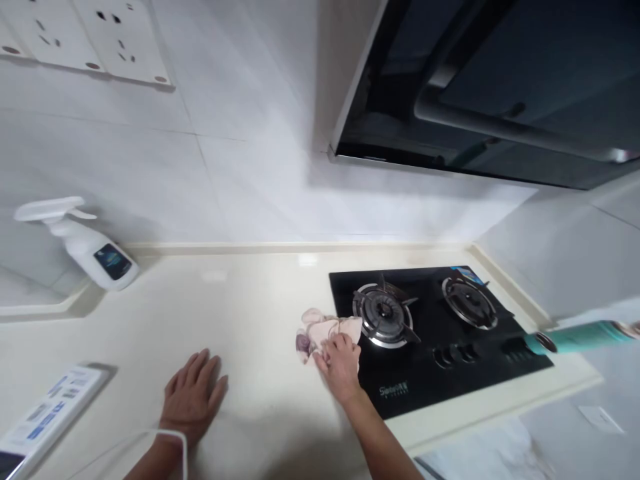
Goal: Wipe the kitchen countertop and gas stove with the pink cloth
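My right hand (341, 363) presses a crumpled, pale pink patterned cloth (320, 328) onto the cream countertop (255, 373), its fingers bent over the fabric. The cloth lies against the left edge of a black glass gas hob (435, 373), close to the left burner (384, 310). Further left, my left hand (193, 397) rests palm down on the bare counter with its fingers stretched out. A thin white cable (165, 433) passes across the left wrist.
A white spray bottle (95, 250) leans in the back left corner. At the lower left lies a white box with blue print (55, 413). A green tube (580, 338) reaches over the hob's right edge. The dark range hood (480, 100) hangs above; wall sockets (120, 40) are upper left.
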`<state>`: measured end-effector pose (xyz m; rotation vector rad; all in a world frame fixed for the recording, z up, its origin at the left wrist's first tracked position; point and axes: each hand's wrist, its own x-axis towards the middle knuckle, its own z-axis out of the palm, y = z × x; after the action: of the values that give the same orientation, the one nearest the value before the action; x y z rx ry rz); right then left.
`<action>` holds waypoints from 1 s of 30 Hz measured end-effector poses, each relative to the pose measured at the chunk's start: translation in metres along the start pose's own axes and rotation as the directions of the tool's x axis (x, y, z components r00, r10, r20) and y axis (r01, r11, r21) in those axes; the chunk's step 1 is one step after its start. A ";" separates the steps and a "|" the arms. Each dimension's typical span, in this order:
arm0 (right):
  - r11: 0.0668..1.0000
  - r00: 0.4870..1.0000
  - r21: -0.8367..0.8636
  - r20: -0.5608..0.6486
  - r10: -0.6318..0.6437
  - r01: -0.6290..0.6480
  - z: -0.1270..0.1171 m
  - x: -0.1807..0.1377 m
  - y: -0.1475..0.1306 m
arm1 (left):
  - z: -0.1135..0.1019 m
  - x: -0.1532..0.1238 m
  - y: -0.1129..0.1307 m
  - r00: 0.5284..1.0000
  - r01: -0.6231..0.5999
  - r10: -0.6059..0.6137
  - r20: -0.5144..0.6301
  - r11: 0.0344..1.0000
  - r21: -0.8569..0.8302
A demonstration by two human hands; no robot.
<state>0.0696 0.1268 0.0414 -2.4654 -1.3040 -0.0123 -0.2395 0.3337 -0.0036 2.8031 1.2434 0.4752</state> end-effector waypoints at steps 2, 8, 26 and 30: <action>1.000 1.000 0.022 -0.019 -0.011 0.012 -0.003 -0.031 0.010 | -0.001 0.002 0.001 0.999 0.028 -0.028 0.041 1.000 -0.008; 0.988 0.965 -0.005 -0.215 0.152 -0.157 -0.013 -0.076 0.082 | -0.005 0.008 0.005 0.990 0.063 -0.061 0.128 0.998 -0.007; 0.883 0.887 -0.147 -0.208 0.412 -0.445 -0.020 -0.076 0.099 | 0.001 0.005 0.008 0.999 0.014 -0.015 0.050 1.000 0.021; 0.949 0.958 -0.133 -0.039 0.284 -0.287 -0.007 -0.054 0.016 | 0.001 0.005 0.011 1.000 -0.007 0.007 0.003 1.000 0.020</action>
<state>0.0518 0.0731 0.0341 -2.7424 -0.9545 -0.0554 -0.2286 0.3303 -0.0013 2.8253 1.2450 0.4618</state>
